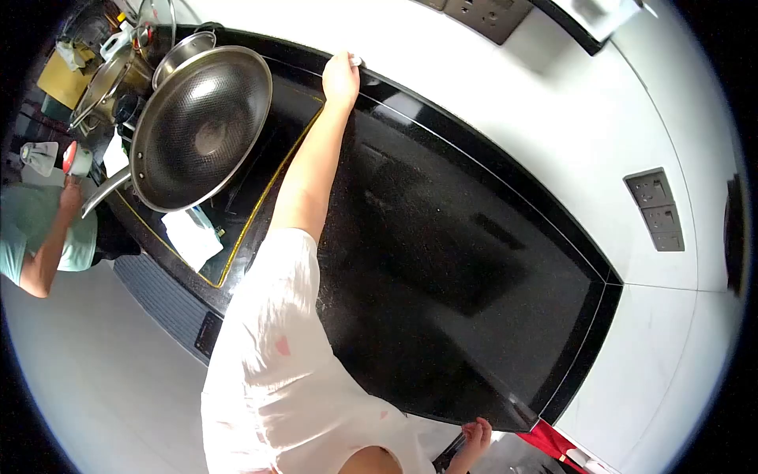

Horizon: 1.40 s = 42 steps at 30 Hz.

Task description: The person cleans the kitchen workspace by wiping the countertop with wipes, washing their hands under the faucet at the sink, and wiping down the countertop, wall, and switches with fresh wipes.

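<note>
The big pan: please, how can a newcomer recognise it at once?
Follow the black counter leftward, past the outstretched left hand. The pan is there, its long handle pointing down-left. Its wide, dark, patterned inside sets it apart from the smaller pots beside it.

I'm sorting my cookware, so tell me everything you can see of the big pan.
The big pan has a dark, finely textured interior, a paler round patch at its centre, a silvery rim and a riveted, metal-looking handle pointing lower left. Its opening faces the camera and nothing shows inside. It hides part of the yellow-edged hob; what supports it is hidden.
</note>
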Motion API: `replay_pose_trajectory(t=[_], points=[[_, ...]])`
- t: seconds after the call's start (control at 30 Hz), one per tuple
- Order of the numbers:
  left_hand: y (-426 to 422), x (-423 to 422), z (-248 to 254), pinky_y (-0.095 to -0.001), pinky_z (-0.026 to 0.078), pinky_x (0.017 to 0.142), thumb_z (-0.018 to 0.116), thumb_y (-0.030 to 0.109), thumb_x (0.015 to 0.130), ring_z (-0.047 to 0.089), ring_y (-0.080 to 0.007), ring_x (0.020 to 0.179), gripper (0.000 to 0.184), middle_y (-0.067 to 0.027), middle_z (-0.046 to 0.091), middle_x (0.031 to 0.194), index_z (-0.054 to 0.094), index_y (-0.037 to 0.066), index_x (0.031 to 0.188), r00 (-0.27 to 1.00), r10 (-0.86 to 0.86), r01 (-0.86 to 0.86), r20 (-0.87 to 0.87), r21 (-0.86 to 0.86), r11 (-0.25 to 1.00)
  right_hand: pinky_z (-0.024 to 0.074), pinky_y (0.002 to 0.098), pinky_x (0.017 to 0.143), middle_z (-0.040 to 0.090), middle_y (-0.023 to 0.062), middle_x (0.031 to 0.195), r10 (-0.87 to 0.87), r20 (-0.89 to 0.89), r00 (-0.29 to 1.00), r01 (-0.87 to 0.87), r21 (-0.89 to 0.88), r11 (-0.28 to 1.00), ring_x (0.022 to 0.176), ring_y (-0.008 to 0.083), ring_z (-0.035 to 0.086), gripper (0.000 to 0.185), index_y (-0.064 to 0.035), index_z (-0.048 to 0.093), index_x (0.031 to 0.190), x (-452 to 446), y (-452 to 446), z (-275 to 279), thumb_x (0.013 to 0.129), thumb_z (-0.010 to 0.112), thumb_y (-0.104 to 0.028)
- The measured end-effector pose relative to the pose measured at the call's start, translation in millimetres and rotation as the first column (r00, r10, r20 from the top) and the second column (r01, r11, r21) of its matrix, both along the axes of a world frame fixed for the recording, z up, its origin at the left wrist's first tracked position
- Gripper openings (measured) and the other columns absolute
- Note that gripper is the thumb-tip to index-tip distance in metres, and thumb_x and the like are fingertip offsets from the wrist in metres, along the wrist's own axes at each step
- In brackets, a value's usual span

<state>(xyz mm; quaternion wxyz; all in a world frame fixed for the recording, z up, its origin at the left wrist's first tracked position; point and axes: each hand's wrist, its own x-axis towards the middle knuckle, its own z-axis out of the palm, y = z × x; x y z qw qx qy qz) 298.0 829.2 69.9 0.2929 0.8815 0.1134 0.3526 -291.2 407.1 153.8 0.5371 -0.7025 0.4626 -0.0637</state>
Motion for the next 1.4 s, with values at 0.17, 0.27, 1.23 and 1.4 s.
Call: replay_pose_trajectory(t=[0.17, 0.27, 1.23, 1.4], points=[[-2, 0, -9, -0.0397, 0.043, 0.072, 0.054, 0.003, 0.071, 0.053, -0.0323, 0.079, 0.017, -0.0158, 0.056, 0.080, 0.054, 0.001, 0.088, 0.994, -0.013, 0.008, 0.110, 0.042, 0.999, 0.0443, 0.0204, 0.060, 0.054, 0.0034, 0.067, 0.004, -0.056, 0.998, -0.009, -0.073, 0.997, 0.062, 0.0096, 0.052, 0.015, -0.0026, 0.051, 0.093, 14, 23, 11, 0.085, 0.045, -0.014], [-13, 4, -15, -0.0384, 0.041, 0.075, 0.053, 0.004, 0.071, 0.052, -0.0319, 0.080, 0.015, -0.0150, 0.056, 0.081, 0.057, 0.002, 0.085, 0.990, 0.028, -0.040, 0.136, 0.085, 0.996, 0.0450, 0.0260, 0.061, 0.052, 0.0040, 0.068, -0.001, -0.025, 1.000, 0.001, -0.035, 0.999, 0.063, 0.0115, 0.051, 0.015, -0.0015, 0.052, 0.091, 12, 23, 5, 0.086, 0.045, -0.013], [-485, -112, -7, -0.0359, 0.043, 0.078, 0.051, -0.002, 0.068, 0.054, -0.0296, 0.086, 0.019, -0.0140, 0.059, 0.087, 0.060, 0.001, 0.085, 0.798, -0.601, 0.599, 0.037, 0.062, 0.799, 0.0456, 0.0279, 0.065, 0.054, 0.0052, 0.070, -0.168, 0.122, 0.978, 0.145, 0.175, 0.974, 0.066, 0.0140, 0.054, 0.013, -0.0019, 0.053, 0.087, -72, -171, -26, 0.084, 0.046, -0.012], [-590, -131, -9, -0.0347, 0.044, 0.074, 0.050, -0.001, 0.067, 0.054, -0.0283, 0.082, 0.017, -0.0121, 0.059, 0.081, 0.059, 0.004, 0.080, 0.715, -0.699, 0.690, 0.014, 0.148, 0.709, 0.0465, 0.0284, 0.065, 0.054, 0.0055, 0.070, -0.284, 0.093, 0.954, 0.264, 0.182, 0.947, 0.066, 0.0138, 0.054, 0.013, -0.0015, 0.053, 0.087, -106, -217, -27, 0.084, 0.046, -0.012]])
